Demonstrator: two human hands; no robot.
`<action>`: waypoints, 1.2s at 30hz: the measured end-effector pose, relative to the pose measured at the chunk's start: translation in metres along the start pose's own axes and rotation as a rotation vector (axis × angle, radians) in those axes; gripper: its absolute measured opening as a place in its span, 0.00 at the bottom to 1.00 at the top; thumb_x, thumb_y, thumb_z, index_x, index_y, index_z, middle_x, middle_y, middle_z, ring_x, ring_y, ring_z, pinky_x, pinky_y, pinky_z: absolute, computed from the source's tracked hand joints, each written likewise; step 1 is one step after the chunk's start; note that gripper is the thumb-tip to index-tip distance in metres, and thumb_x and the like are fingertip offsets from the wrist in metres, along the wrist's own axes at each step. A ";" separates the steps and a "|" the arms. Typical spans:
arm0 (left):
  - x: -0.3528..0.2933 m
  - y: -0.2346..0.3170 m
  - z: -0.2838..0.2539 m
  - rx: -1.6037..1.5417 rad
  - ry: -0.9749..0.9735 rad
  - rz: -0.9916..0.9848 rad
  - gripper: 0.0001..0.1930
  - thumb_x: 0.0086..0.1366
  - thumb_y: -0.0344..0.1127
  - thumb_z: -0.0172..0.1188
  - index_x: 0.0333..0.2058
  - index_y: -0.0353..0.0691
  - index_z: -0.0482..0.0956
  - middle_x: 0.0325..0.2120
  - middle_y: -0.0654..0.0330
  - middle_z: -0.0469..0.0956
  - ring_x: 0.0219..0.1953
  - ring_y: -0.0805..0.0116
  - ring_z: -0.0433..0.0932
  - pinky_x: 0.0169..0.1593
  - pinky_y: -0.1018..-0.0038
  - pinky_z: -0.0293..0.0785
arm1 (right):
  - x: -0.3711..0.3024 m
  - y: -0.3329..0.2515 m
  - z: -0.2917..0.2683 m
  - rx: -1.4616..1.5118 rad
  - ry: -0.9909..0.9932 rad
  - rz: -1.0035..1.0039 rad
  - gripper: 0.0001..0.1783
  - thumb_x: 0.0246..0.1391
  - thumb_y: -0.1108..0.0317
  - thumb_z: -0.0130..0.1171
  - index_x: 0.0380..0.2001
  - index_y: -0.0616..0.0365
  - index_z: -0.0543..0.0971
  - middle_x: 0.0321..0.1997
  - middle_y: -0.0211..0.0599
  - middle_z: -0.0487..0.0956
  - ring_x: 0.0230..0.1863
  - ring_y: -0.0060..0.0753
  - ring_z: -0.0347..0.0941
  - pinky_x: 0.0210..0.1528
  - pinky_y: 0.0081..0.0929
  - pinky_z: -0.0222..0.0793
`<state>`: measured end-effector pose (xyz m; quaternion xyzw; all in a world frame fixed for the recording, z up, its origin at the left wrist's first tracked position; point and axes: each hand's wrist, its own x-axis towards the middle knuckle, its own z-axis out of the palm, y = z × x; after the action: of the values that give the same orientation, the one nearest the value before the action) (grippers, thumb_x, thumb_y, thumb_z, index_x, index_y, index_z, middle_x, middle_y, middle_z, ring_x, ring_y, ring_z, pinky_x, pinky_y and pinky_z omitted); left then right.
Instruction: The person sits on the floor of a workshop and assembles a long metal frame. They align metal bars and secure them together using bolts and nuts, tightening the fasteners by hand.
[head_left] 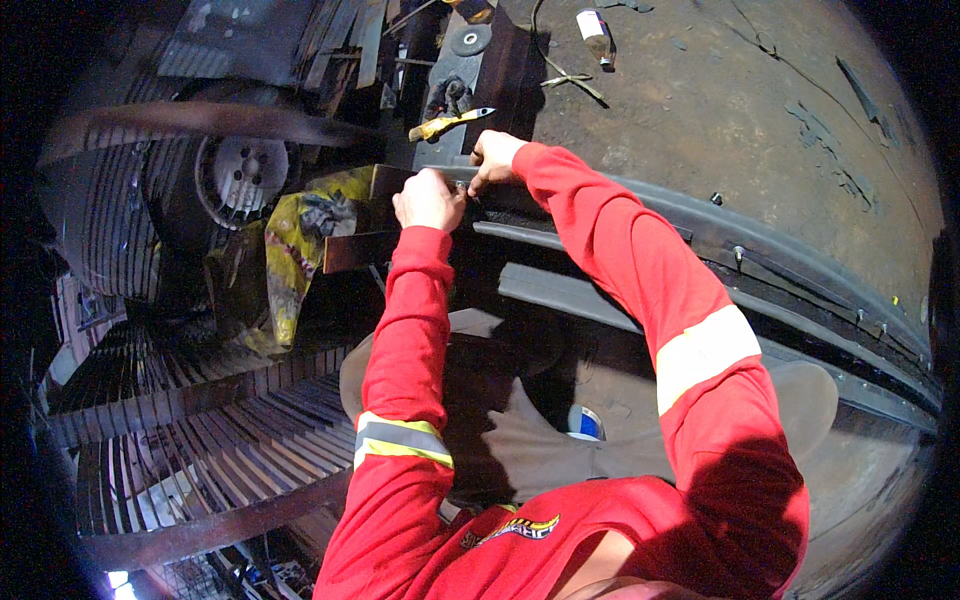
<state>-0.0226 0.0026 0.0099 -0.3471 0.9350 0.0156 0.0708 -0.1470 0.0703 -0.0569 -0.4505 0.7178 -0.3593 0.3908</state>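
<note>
Both my hands meet at the left end of a long dark strip [640, 192] that curves away to the right. My left hand [430, 201] is closed, fingers bent towards a small metal piece that looks like a bolt [461, 184]. From the far side, my right hand [494, 159] reaches down with thumb and fingers pinched at the same spot. The fingers hide most of what they grip. Farther along the strip, a bolt [738, 254] stands up. Just beyond my hands lies a yellow-stained paintbrush [450, 124] on a metal beam.
A round disc [471, 40] and a dark crumpled cloth or glove [449, 97] rest on the beam. A bottle [595, 36] lies on the brown surface beyond. Left are a yellow stained cloth [290, 265], a wheel [243, 175] and slatted metal [210, 410]. A blue-and-white can [585, 423] sits below.
</note>
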 end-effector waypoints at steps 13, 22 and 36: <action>0.004 0.000 0.001 -0.092 0.025 0.012 0.11 0.45 0.40 0.63 0.24 0.38 0.80 0.23 0.47 0.77 0.29 0.53 0.78 0.37 0.66 0.74 | 0.004 0.003 0.000 0.078 -0.068 -0.014 0.20 0.25 0.64 0.69 0.26 0.64 0.79 0.21 0.39 0.77 0.24 0.27 0.71 0.30 0.28 0.66; 0.001 0.000 0.000 -0.106 0.038 0.035 0.14 0.40 0.42 0.67 0.22 0.38 0.80 0.21 0.48 0.77 0.28 0.55 0.78 0.34 0.65 0.73 | 0.006 0.006 0.002 0.151 -0.071 -0.024 0.19 0.26 0.67 0.68 0.28 0.63 0.80 0.22 0.37 0.77 0.23 0.25 0.70 0.29 0.26 0.66; -0.003 -0.009 -0.006 -0.077 0.031 0.123 0.13 0.42 0.39 0.67 0.26 0.39 0.79 0.24 0.51 0.77 0.29 0.55 0.77 0.34 0.66 0.72 | 0.000 0.003 -0.002 0.130 -0.090 -0.009 0.17 0.26 0.69 0.67 0.26 0.64 0.80 0.21 0.37 0.77 0.23 0.25 0.71 0.30 0.25 0.67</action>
<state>-0.0154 -0.0023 0.0165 -0.2915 0.9543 0.0506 0.0416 -0.1495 0.0714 -0.0585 -0.4429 0.6727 -0.3863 0.4496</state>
